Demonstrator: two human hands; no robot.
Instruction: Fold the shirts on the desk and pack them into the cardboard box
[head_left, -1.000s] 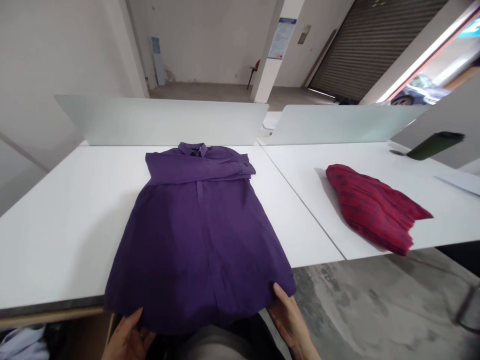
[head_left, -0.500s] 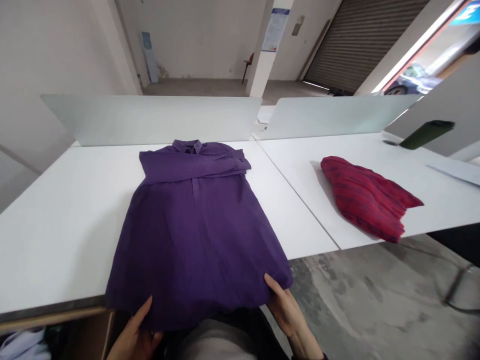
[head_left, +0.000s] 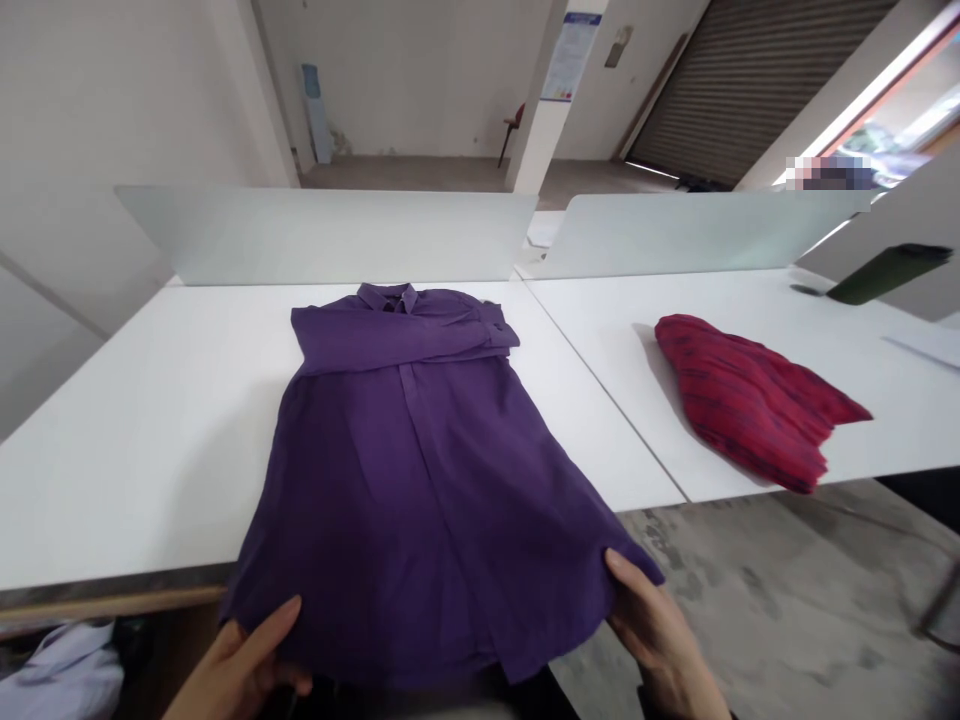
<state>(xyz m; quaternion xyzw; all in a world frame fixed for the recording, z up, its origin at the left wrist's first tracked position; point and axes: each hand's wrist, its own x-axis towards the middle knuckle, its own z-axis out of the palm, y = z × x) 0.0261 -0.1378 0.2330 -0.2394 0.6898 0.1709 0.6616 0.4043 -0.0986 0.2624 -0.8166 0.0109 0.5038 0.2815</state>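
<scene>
A purple button-front shirt (head_left: 397,480) lies face up on the white table, its collar away from me and both sleeves folded across the chest. Its lower part hangs past the near table edge. My left hand (head_left: 251,650) pinches the hem near the left corner, thumb on top and fingers underneath. At the right corner of the hem, my right hand (head_left: 649,615) grips the cloth the same way. Between the hands the hem is spread and slightly wavy. The fingers beneath the fabric are partly hidden.
On the right of the white table (head_left: 97,450) lies a folded red striped cloth (head_left: 750,400). A dark green rolled object (head_left: 889,275) stands farther right. Frosted dividers (head_left: 337,235) line the back edge. Pale cloth (head_left: 64,675) sits below the table at left.
My right hand has moved outward to the right, pulling its hem corner wider. The left hand keeps its hold, slightly farther left. The view has shifted a little to the left.
</scene>
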